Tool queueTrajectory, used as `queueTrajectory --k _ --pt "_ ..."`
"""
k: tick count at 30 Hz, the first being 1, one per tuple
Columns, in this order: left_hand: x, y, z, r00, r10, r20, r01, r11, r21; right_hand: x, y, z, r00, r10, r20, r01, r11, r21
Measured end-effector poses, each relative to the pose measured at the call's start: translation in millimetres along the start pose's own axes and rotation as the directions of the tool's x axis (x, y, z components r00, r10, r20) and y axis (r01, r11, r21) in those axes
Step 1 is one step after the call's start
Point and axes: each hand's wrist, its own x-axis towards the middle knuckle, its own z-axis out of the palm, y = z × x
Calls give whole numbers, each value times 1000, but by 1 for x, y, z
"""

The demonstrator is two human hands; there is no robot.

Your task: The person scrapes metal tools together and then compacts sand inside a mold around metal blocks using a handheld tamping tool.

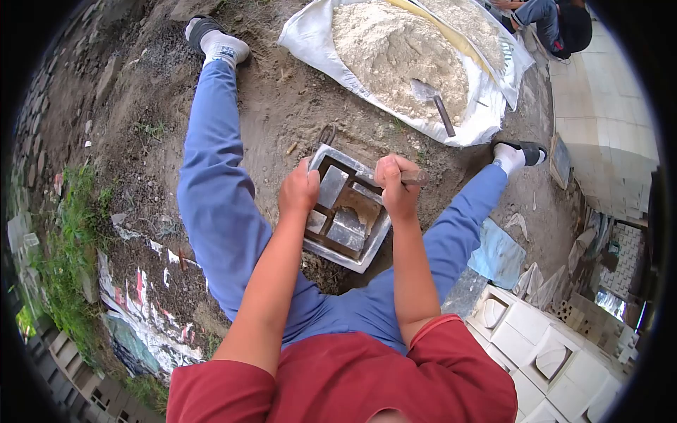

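Between my legs a square metal mould [384, 229] lies on the soil, its inside split into compartments by flat metal blocks [333, 186]. Brown material [364, 206] shows in part of it. My left hand [300, 189] is closed at the mould's left rim, with its fingertips partly hidden. My right hand [397, 187], over the right side of the mould, grips a wooden handle [415, 178] that sticks out to the right. What the handle belongs to is hidden by the hand. A metal loop [326, 135] stands out at the mould's far left corner.
Ahead, a white sack [310, 32] spread on the ground bears pale powder [395, 42] and a trowel [442, 113]. Pale moulded blocks [525, 331] are stacked at the near right. Another person [546, 25] sits at the far right. Grass [67, 261] grows on the left.
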Motion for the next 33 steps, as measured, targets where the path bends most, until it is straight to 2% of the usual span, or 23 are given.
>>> queueTrajectory --k 2,5,8,11,12,13,15,17,19,21,23,24,27,29,31,33 --pt "-1 2 -1 1000 -23 17 22 999 28 -5 37 -8 1000 28 15 -28 1000 2" --pt "5 1 1 1000 -26 10 25 999 38 4 24 -8 998 48 33 -45 997 -69" --pt "4 0 3 999 -37 -4 37 999 17 -5 -1 -4 999 17 -34 -21 994 -111" --pt "-2 4 -2 999 -35 37 35 999 -2 -13 10 -5 999 -9 -40 5 995 -101" --pt "0 1 1 999 -32 16 32 999 8 -14 44 -15 1000 17 -15 -20 984 -175" --pt "2 1 2 1000 -26 -4 26 1000 17 -13 37 -16 1000 8 -28 -13 984 -179" --pt "5 2 3 1000 -15 -5 15 1000 17 -5 23 -16 997 71 -2 -71 985 -157" --pt "3 -2 4 1000 -21 12 21 999 28 -9 12 -15 997 54 -50 -59 992 -110" --pt "2 -1 4 1000 -17 14 17 1000 0 -15 -2 -18 998 1 -55 1 999 52" --pt "-1 -2 3 1000 -11 23 11 1000 6 -21 9 -22 999 -1 -52 4 999 47" --pt "2 3 2 1000 15 20 -15 1000 8 -23 36 -27 1000 9 -22 -12 988 -154" --pt "0 4 1 1000 15 21 -15 1000 13 -20 32 -28 1000 24 -12 -25 997 -78" --pt "3 -8 7 999 43 6 -43 999 22 -18 8 -22 995 34 -98 -41 997 -69" --pt "8 -11 10 998 68 -12 -68 997 21 -21 2 -22 995 -3 -100 -4 997 -71" --pt "5 -8 9 999 31 -8 -31 999 28 -24 4 -23 995 -79 -62 70 988 -136" --pt "5 -5 7 1000 23 4 -24 999 34 -20 16 -22 996 -61 -63 47 979 -198"
